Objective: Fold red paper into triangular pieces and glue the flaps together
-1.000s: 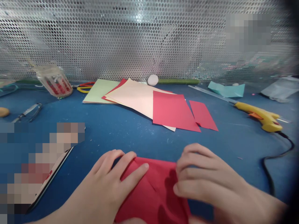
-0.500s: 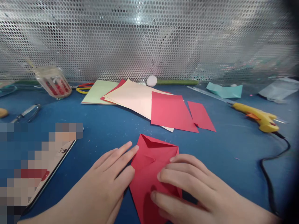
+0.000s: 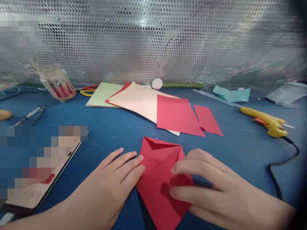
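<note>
A sheet of red paper [image 3: 159, 188], folded with creased flaps at its top, lies in front of me on the blue table. My left hand [image 3: 120, 179] is flat and open, fingers stretched out, its fingertips touching the paper's left edge. My right hand [image 3: 203, 182] curls around the right side of the paper. Its thumb and forefinger tips are at the paper's face, a little apart, while lower fingers pass behind the right edge, where they are partly hidden.
Beyond the folded paper lie a red square [image 3: 178, 115], a red strip [image 3: 208, 119] and cream sheets [image 3: 136, 99]. A yellow glue gun [image 3: 266, 121] with a black cord is on the right. At left are a phone [image 3: 45, 185], a jar [image 3: 59, 84] and scissors [image 3: 88, 91].
My right hand has shifted right and its thumb and forefinger have drawn closer. The paper's lower part has turned slightly right. My left fingers have slid down along the left edge.
</note>
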The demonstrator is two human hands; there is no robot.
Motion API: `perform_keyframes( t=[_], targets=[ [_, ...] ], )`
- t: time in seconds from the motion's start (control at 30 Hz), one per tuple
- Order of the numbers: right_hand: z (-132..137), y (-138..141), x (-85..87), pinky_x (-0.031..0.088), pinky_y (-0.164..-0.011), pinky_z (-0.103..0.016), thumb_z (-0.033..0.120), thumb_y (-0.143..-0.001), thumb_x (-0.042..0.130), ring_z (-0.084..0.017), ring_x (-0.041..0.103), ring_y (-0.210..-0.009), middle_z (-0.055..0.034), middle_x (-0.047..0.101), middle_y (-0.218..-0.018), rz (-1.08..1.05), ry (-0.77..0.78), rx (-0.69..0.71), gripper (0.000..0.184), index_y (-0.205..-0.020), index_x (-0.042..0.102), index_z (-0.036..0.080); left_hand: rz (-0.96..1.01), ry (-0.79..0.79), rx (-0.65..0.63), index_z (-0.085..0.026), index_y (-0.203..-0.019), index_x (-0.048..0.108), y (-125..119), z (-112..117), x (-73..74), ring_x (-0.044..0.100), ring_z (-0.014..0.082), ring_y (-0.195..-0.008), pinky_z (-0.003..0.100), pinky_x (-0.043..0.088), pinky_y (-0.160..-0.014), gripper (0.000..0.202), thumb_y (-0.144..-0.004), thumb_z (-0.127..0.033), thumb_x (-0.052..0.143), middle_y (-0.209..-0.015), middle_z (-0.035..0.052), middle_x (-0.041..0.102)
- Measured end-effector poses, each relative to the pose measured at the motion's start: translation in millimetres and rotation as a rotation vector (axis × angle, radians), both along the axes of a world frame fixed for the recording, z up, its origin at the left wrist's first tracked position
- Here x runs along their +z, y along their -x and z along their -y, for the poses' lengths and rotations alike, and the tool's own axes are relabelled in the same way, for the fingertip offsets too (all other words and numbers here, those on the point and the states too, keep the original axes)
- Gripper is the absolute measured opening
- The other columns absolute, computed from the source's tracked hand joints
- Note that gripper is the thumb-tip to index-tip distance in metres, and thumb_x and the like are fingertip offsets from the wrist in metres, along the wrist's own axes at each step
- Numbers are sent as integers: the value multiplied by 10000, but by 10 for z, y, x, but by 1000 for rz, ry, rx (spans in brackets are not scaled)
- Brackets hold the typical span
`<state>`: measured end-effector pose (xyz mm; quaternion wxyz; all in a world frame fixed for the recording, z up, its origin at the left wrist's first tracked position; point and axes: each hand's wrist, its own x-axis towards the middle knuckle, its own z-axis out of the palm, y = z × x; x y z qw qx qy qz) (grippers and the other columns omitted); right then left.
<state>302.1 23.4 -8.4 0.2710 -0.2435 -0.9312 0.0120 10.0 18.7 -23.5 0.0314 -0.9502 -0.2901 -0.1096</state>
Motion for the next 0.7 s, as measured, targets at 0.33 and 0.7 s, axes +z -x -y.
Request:
perform_keyframes(
  t=[0.33, 0.7],
  targets=[
    [-148, -230, 18, 564, -750, -168, 19, -976, 490, -112, 704, -828, -47, 660, -959, 111, 441, 87, 388, -1027, 790, 260, -21, -11, -10, -203, -1284, 662, -17, 88, 21, 577, 257, -1385, 428, 465, -1156, 393, -960, -137, 448, -1480, 110, 628],
    [-211, -331, 39, 586, -850, -227, 35, -971, 516, -146, 742, -983, -68, 703, -1068, 91, 503, 94, 365, -985, 796, 268, 238, -68, -38, -213, -1099, 737, -144, 158, 20, 757, 121, -986, 250, 466, -1124, 396, -1085, -109, 356, -1089, -4, 811]
  ],
)
